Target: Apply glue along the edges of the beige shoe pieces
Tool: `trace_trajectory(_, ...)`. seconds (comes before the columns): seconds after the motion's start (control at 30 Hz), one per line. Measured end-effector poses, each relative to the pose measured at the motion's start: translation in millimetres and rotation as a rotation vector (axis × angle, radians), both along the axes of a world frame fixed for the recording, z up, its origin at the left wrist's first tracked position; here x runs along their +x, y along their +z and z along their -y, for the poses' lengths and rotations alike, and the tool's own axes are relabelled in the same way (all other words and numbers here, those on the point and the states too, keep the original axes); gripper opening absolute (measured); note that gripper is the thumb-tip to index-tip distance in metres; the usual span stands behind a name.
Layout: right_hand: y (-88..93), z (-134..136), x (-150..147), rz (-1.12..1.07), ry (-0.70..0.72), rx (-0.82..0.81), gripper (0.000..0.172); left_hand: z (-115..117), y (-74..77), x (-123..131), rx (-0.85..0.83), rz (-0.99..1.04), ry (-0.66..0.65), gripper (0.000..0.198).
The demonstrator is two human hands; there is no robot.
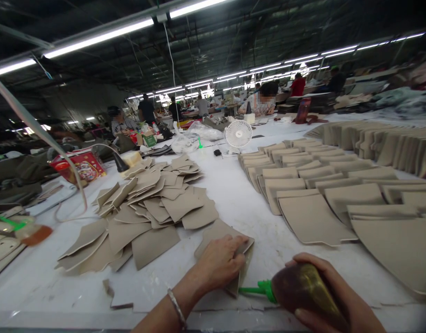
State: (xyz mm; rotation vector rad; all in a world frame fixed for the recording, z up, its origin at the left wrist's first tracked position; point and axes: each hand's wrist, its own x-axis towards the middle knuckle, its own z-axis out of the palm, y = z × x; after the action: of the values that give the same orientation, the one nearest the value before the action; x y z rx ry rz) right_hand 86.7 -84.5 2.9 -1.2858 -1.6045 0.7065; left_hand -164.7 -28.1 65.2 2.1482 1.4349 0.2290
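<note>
My left hand [221, 263] presses down on a small stack of beige cut pieces [214, 233] near the front of the white table [240, 194]; its fingers are curled over the stack's right edge. My right hand [324, 296] is wrapped round a brown squeeze bottle [303, 289] with a green nozzle [257, 290]. The nozzle points left at the lower edge of the piece under my left hand. A bracelet sits on my left wrist.
A loose heap of beige pieces [146, 208] lies left of centre. Overlapping rows of beige pieces [320, 185] cover the right side. A small white fan [238, 134], a red box [83, 166], plastic bags and seated people are at the back.
</note>
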Motion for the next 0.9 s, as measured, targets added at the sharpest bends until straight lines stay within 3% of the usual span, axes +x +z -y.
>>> trace_trajectory(0.13,-1.2,1.3,-0.3,0.073,-0.012,0.029,0.049,0.4,-0.1,0.7,-0.003,0.005,0.008,0.053)
trace_trajectory(0.3,-0.6,4.9,-1.8,-0.063,-0.020,-0.036,0.051,0.8,-1.1,0.4,0.009,0.006,0.006,0.054)
trace_trajectory(0.47,-5.8,0.7,7.6,0.098,0.008,0.038,0.049,1.5,-1.6,0.2,0.029,0.014,0.011,0.053)
trace_trajectory(0.53,-7.4,3.5,5.1,0.031,0.018,0.027,0.050,1.3,-1.3,0.0,0.025,0.014,0.015,0.053)
trace_trajectory(0.63,-2.5,4.8,-1.5,-0.059,0.011,0.002,0.048,1.0,-1.1,-0.1,0.020,0.013,0.008,0.053)
trace_trajectory(0.8,14.5,-5.9,-0.1,0.021,-0.085,-0.047,0.049,1.5,-1.9,0.2,0.018,0.035,0.005,0.053)
trace_trajectory(0.9,12.7,-3.3,-0.7,-0.022,-0.082,-0.036,0.047,1.5,-2.4,-0.1,0.015,0.046,0.005,0.052)
